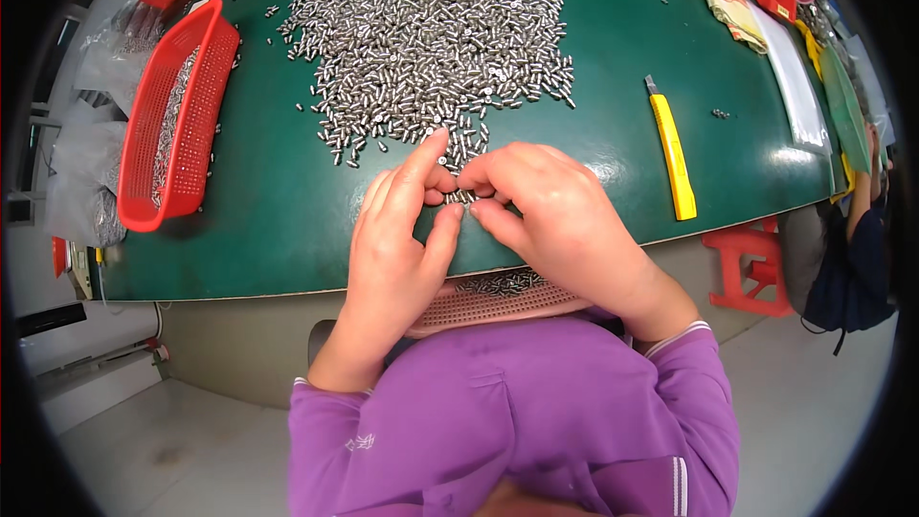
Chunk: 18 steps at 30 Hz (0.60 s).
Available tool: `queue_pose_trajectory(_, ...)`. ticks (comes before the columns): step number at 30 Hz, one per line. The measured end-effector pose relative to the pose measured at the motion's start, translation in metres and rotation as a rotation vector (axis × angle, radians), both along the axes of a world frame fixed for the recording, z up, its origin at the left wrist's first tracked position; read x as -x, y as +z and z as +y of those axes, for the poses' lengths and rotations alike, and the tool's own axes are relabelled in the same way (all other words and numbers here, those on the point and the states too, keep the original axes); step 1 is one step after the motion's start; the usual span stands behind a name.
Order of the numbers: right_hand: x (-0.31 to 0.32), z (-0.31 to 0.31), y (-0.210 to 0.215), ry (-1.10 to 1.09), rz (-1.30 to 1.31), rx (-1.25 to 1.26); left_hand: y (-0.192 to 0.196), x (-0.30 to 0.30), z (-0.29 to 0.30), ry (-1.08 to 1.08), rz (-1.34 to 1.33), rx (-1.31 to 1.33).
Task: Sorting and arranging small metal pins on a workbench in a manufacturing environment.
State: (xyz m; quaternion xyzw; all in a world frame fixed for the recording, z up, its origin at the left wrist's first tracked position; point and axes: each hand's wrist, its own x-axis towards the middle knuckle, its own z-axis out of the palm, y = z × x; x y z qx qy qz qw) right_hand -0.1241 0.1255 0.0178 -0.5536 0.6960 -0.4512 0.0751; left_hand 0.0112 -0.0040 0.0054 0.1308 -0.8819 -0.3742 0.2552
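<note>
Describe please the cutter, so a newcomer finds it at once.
On the green table, look right of the heap of metal parts. A cutter lies there, blade end toward the far side. Its yellow handle sets it apart from the silver parts.

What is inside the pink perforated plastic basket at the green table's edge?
Small silvery metal pieces show inside the basket. The table covers its far part; deeper contents are hidden.

No wording can be made out for certain: a small white marking [361,442] on the purple shirt [507,402], nearer the body than the left hand's grip [388,230], looks like lettering but is too small to tell.
</note>
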Motion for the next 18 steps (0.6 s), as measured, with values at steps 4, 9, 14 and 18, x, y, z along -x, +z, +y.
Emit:
queue_pose_trajectory(4,0.0009,0.0002,-0.0006,0.005,0.014,0.003,-0.0006,0.0006,0.0004,0.013,-0.001,0.005)
queue_pose_trajectory(9,0.0034,0.0006,-0.0003,0.022,0.044,-0.027,-0.0008,-0.0023,0.0,0.023,-0.014,0.003)
queue_pose_trajectory(14,0.0015,-0.0015,-0.0047,0.004,0.056,-0.009,0.0008,-0.0018,0.0006,0.028,-0.001,0.009)
queue_pose_trajectory(18,-0.0012,-0.0029,-0.0043,0.001,0.089,-0.046,-0.0005,-0.0011,0.0005,0.032,0.0,0.02)
